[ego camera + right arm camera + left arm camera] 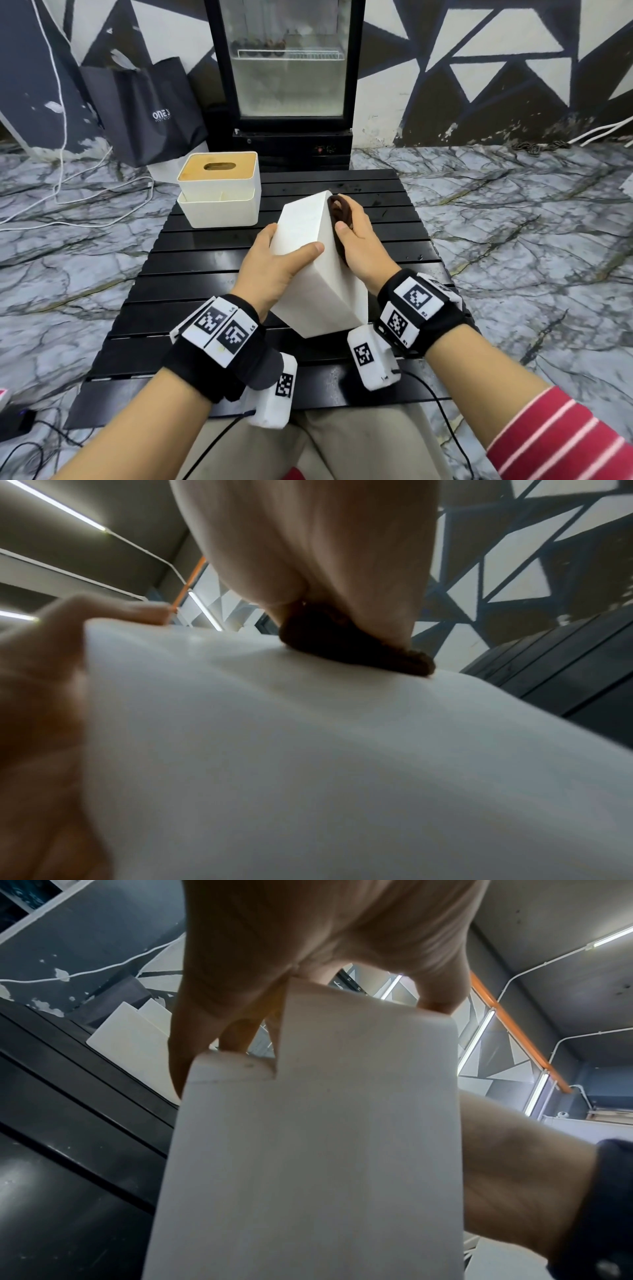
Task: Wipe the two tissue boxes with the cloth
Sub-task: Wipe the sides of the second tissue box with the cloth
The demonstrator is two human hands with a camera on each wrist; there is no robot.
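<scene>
Hands are both engaged on one plain white rectangular tissue box [318, 270], held tilted above the black slatted surface [191, 274], its near lower corner close over the slats; contact there cannot be confirmed. Left hand [274, 270] grips the box's left side, thumb laid across the upper face, fingers wrapped round the far side. Right hand [356, 246] presses a dark brown folded cloth [339, 219] flat against the box's right face near its upper far edge, thumb pinching the cloth's rim. From the right wrist, the cloth [356, 647] sits squeezed between palm and white panel.

Second white tissue box with tan wooden slotted lid [219, 188] stands upright at the surface's far left corner, its left side near the edge, well apart from the held box. Bare slats lie open between the two boxes and along the right side. Black glass-door cooler [284, 78] stands just behind the far edge.
</scene>
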